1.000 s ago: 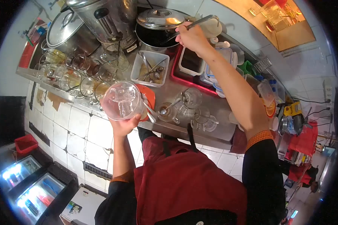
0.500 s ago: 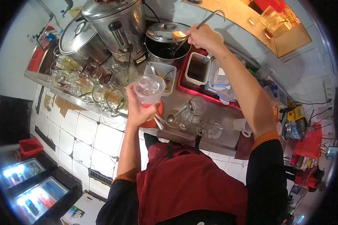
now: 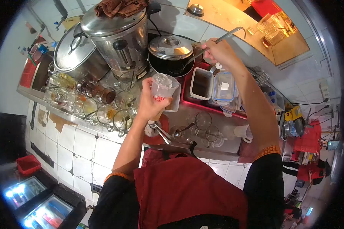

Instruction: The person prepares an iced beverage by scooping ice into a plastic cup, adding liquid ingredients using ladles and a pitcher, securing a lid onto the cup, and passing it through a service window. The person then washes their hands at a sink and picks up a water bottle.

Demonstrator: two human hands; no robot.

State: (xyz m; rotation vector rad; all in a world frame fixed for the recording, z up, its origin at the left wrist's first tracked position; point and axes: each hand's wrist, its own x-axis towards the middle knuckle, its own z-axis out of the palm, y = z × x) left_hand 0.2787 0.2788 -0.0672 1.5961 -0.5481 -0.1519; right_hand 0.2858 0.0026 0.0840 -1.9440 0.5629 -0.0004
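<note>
In my left hand (image 3: 150,105) is a clear plastic cup (image 3: 165,88) with red print and what looks like ice at its top. It sits just in front of a dark-mouthed pot (image 3: 155,68). My right hand (image 3: 221,52) grips the upper handle of a metal ladle (image 3: 233,32). The ladle's bowl is at the pot's opening, beneath the silver lid (image 3: 170,46), which covers only the back of the pot. Partly behind the cup is a white plastic tub (image 3: 174,105).
Glass mugs (image 3: 84,107) crowd the counter's left side, before a large steel urn (image 3: 118,32) and a lidded stockpot (image 3: 73,51). At right, a red tray (image 3: 186,100) holds a container of dark liquid (image 3: 201,84) and a clip-lid box (image 3: 223,87). Another person (image 3: 311,171) stands far right.
My left hand has brought the cup to the right, closer to the pot. The ladle's bowl has come up into sight at the pot's opening. The whole view has shifted slightly.
</note>
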